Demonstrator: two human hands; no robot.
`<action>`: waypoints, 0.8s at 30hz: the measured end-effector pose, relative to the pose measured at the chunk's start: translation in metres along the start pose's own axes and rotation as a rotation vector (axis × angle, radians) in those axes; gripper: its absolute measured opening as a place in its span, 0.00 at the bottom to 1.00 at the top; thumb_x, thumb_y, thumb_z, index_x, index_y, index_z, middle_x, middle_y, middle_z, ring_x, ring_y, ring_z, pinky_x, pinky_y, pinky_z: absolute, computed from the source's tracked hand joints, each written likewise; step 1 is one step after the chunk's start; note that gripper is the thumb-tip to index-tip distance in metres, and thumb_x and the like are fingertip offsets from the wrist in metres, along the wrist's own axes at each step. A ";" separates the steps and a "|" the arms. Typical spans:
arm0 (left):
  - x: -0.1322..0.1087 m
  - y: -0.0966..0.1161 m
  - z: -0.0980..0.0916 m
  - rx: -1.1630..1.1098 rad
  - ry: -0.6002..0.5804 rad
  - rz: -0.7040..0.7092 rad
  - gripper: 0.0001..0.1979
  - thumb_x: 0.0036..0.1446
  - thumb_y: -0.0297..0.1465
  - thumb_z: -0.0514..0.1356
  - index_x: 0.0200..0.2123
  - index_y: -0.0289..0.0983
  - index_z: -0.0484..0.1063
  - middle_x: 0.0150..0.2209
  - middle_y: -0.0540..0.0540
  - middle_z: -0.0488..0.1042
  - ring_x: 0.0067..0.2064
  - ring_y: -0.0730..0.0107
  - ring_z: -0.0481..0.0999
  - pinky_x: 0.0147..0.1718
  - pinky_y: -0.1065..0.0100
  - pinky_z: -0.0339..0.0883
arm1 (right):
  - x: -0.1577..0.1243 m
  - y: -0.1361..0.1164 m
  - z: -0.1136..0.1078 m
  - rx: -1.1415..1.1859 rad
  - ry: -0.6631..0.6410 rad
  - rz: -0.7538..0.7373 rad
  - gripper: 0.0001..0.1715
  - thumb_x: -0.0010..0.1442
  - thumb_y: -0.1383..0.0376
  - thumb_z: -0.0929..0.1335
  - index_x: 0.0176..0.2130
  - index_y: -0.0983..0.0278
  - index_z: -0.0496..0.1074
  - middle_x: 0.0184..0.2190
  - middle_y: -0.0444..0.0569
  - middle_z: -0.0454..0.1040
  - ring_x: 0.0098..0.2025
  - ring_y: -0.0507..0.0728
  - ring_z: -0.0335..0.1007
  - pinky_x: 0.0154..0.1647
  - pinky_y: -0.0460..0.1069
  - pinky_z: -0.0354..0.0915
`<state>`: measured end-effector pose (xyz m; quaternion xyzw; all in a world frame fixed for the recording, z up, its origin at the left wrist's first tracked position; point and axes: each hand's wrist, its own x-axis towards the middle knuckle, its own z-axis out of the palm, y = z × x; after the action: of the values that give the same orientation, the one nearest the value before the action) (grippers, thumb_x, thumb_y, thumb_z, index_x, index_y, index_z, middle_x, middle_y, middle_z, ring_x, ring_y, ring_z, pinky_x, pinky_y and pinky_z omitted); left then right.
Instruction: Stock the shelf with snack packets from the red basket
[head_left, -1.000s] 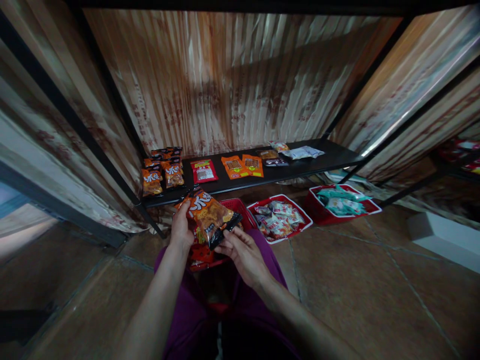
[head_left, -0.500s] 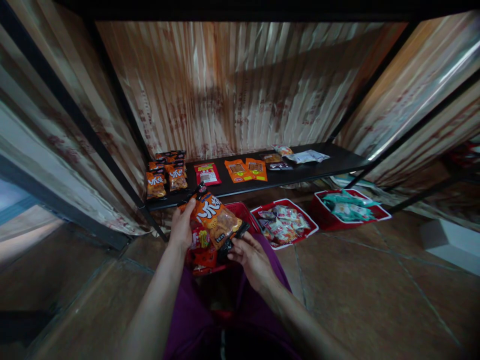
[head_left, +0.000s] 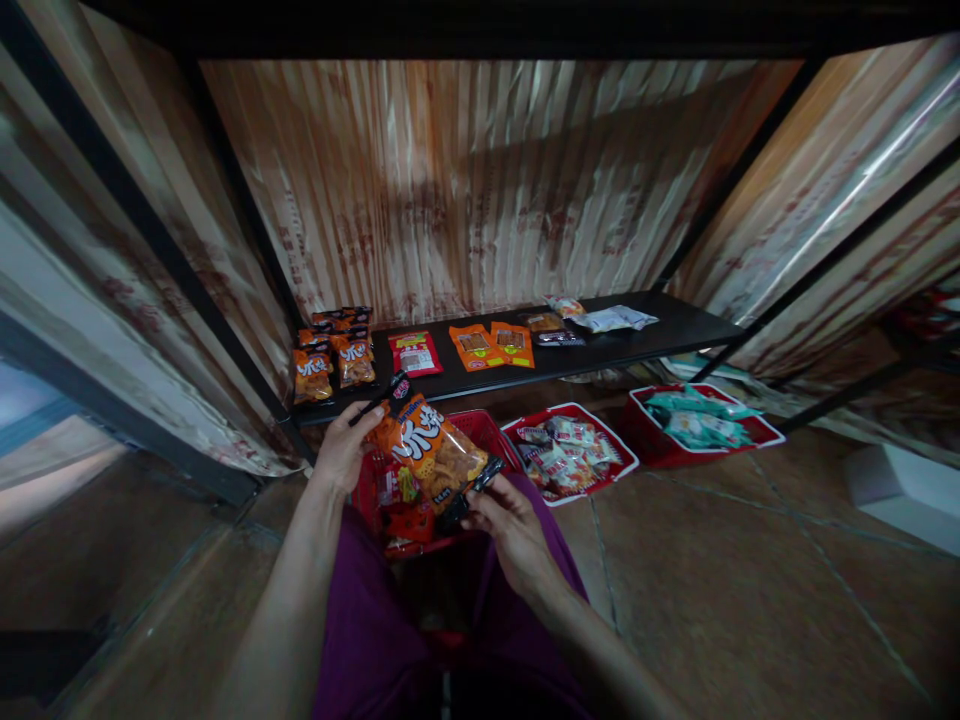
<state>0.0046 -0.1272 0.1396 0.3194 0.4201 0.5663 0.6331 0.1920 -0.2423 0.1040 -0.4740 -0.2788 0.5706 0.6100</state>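
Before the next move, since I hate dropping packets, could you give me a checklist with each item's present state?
1. Left hand on the upper end of the orange snack bag: ok.
2. Right hand on its lower black end: ok.
3. Bag's printed front facing up towards the camera: ok.
4. Both end seals intact: cannot tell; the hands cover parts of them.
5. Clear view into the red basket below: not ok; the bag hides part of it.
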 end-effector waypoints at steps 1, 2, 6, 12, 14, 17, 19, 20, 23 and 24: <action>0.000 0.004 -0.003 0.056 -0.026 -0.016 0.17 0.32 0.31 0.72 0.30 0.36 0.74 0.27 0.49 0.77 0.26 0.72 0.74 0.24 0.73 0.67 | 0.000 0.000 -0.002 -0.014 0.001 -0.015 0.17 0.42 0.60 0.76 0.34 0.62 0.77 0.30 0.45 0.76 0.28 0.53 0.69 0.25 0.46 0.67; 0.000 0.008 -0.005 0.110 -0.044 -0.031 0.17 0.32 0.31 0.72 0.29 0.36 0.75 0.26 0.49 0.77 0.25 0.73 0.74 0.24 0.74 0.66 | 0.000 0.001 -0.003 -0.027 0.004 -0.029 0.16 0.42 0.60 0.76 0.34 0.62 0.77 0.29 0.45 0.76 0.27 0.53 0.69 0.24 0.46 0.67; -0.002 0.022 -0.007 0.191 -0.068 -0.086 0.19 0.31 0.28 0.73 0.32 0.34 0.77 0.26 0.46 0.78 0.27 0.71 0.74 0.28 0.74 0.66 | -0.001 0.002 -0.009 -0.078 0.015 -0.050 0.15 0.42 0.60 0.76 0.32 0.62 0.77 0.29 0.45 0.77 0.27 0.53 0.69 0.24 0.46 0.67; -0.007 0.028 0.007 0.328 -0.142 -0.031 0.10 0.37 0.31 0.71 0.25 0.34 0.78 0.25 0.49 0.76 0.28 0.71 0.71 0.29 0.75 0.61 | -0.001 0.005 -0.012 -0.152 0.004 -0.075 0.12 0.41 0.60 0.75 0.30 0.62 0.77 0.27 0.44 0.76 0.27 0.54 0.69 0.25 0.48 0.69; -0.007 0.025 0.007 0.455 -0.173 0.062 0.09 0.40 0.35 0.69 0.23 0.35 0.77 0.22 0.52 0.73 0.26 0.73 0.68 0.26 0.75 0.58 | -0.001 0.006 -0.013 -0.159 -0.003 -0.080 0.12 0.42 0.60 0.75 0.29 0.62 0.77 0.26 0.44 0.76 0.27 0.54 0.70 0.26 0.48 0.69; -0.003 0.018 0.004 0.552 -0.175 0.189 0.12 0.45 0.39 0.65 0.21 0.36 0.76 0.22 0.53 0.72 0.26 0.73 0.67 0.27 0.75 0.58 | 0.001 0.006 -0.014 -0.166 -0.010 -0.084 0.14 0.42 0.59 0.75 0.31 0.62 0.77 0.29 0.45 0.77 0.29 0.55 0.70 0.29 0.49 0.69; -0.001 0.013 0.003 0.555 -0.130 0.243 0.13 0.46 0.41 0.64 0.22 0.36 0.76 0.23 0.52 0.72 0.27 0.72 0.67 0.28 0.75 0.58 | 0.001 0.005 -0.013 -0.156 -0.009 -0.095 0.16 0.43 0.57 0.75 0.32 0.62 0.75 0.30 0.46 0.76 0.30 0.55 0.70 0.30 0.49 0.69; 0.000 0.011 0.003 0.551 -0.105 0.261 0.14 0.46 0.42 0.64 0.22 0.36 0.76 0.23 0.52 0.72 0.27 0.72 0.66 0.28 0.75 0.58 | 0.001 0.005 -0.013 -0.146 -0.005 -0.104 0.16 0.43 0.57 0.75 0.33 0.62 0.75 0.30 0.45 0.75 0.31 0.55 0.70 0.30 0.50 0.70; 0.000 0.007 0.006 0.527 -0.059 0.281 0.14 0.45 0.43 0.64 0.22 0.36 0.76 0.21 0.53 0.70 0.26 0.73 0.65 0.26 0.75 0.57 | 0.002 0.004 -0.012 -0.120 0.023 -0.133 0.17 0.45 0.56 0.74 0.34 0.61 0.72 0.28 0.43 0.71 0.29 0.54 0.68 0.27 0.49 0.70; 0.000 0.006 0.007 0.508 -0.053 0.279 0.14 0.44 0.43 0.64 0.23 0.36 0.76 0.22 0.53 0.70 0.26 0.73 0.65 0.26 0.75 0.57 | 0.002 0.004 -0.012 -0.119 0.035 -0.142 0.17 0.46 0.55 0.74 0.34 0.60 0.71 0.27 0.43 0.70 0.28 0.53 0.67 0.26 0.48 0.69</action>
<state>0.0078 -0.1257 0.1482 0.5372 0.4837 0.5160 0.4595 0.2014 -0.2443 0.0953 -0.4985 -0.3344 0.4999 0.6243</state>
